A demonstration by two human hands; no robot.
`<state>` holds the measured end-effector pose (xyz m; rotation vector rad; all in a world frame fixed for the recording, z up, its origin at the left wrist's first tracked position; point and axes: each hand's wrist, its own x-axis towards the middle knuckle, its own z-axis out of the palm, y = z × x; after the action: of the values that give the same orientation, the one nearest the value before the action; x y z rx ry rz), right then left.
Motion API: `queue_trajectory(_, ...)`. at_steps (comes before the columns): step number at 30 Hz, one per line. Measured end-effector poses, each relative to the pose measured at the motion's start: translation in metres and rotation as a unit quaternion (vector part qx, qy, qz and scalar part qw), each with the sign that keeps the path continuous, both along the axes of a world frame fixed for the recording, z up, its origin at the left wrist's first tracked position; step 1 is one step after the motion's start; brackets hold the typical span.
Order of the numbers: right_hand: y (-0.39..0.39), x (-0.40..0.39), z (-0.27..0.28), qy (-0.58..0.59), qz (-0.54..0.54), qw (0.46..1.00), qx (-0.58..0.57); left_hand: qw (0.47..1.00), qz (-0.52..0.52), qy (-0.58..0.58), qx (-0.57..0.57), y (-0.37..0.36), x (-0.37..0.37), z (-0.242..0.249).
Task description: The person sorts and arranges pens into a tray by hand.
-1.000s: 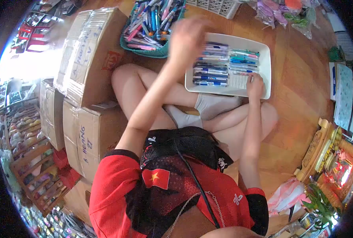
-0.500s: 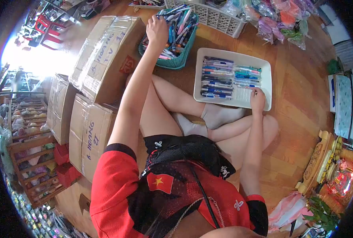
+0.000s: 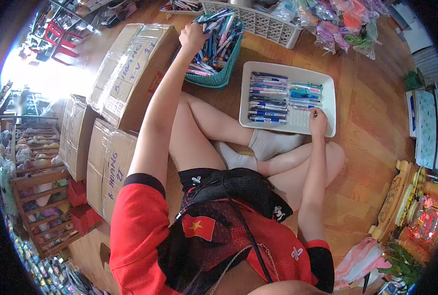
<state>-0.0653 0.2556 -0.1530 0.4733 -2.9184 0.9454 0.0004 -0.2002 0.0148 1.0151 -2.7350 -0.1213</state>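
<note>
My left hand (image 3: 193, 36) is at the far left side of a green basket (image 3: 222, 78) heaped with pens. Its fingers are closed on a dark pen (image 3: 213, 18) at the top of the heap. A white tray (image 3: 331, 93) lies to the right, with pens in two columns: a longer left column (image 3: 268, 98) and a shorter right column (image 3: 305, 92). My right hand (image 3: 319, 123) rests at the tray's near right part, just below the right column. Its fingers are curled together, and I cannot make out whether anything is in them.
Taped cardboard boxes (image 3: 112, 164) stand on the left beside my leg. A white plastic crate (image 3: 258, 23) and bagged colourful goods (image 3: 347, 24) are at the back. A carved wooden piece (image 3: 392, 199) stands at the right. My crossed legs and socks (image 3: 273, 142) lie just before the tray.
My left hand has shifted slightly left on the basket, with the dark pen now showing past its fingers. My right hand stays at the tray, its fingers curled more tightly.
</note>
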Motion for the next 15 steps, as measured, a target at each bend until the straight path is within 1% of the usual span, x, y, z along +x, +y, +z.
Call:
queue_trajectory(3,-0.001,0.001,0.001,0.011,0.003,1.000,-0.017,1.000,0.005,0.012,-0.004,-0.003,-0.006,-0.004)
queue_trajectory(6,-0.001,0.002,0.003,-0.009,-0.013,1.000,-0.007,1.000,-0.004,0.013,-0.009,-0.006,-0.012,-0.007)
queue_trajectory(10,-0.002,0.001,0.004,-0.015,-0.010,1.000,-0.009,0.999,-0.037,-0.025,-0.006,-0.012,-0.014,-0.008)
queue_trajectory(12,-0.002,0.001,0.005,-0.021,-0.013,1.000,-0.005,0.998,-0.045,-0.034,-0.002,-0.028,-0.024,-0.021)
queue_trajectory(14,-0.002,0.001,0.005,-0.027,-0.019,0.999,-0.011,0.996,-0.054,-0.056,0.033,-0.061,-0.038,-0.048)
queue_trajectory(15,-0.001,0.001,0.003,-0.030,-0.023,0.999,-0.014,0.995,-0.060,-0.067,0.051,-0.061,-0.037,-0.043)
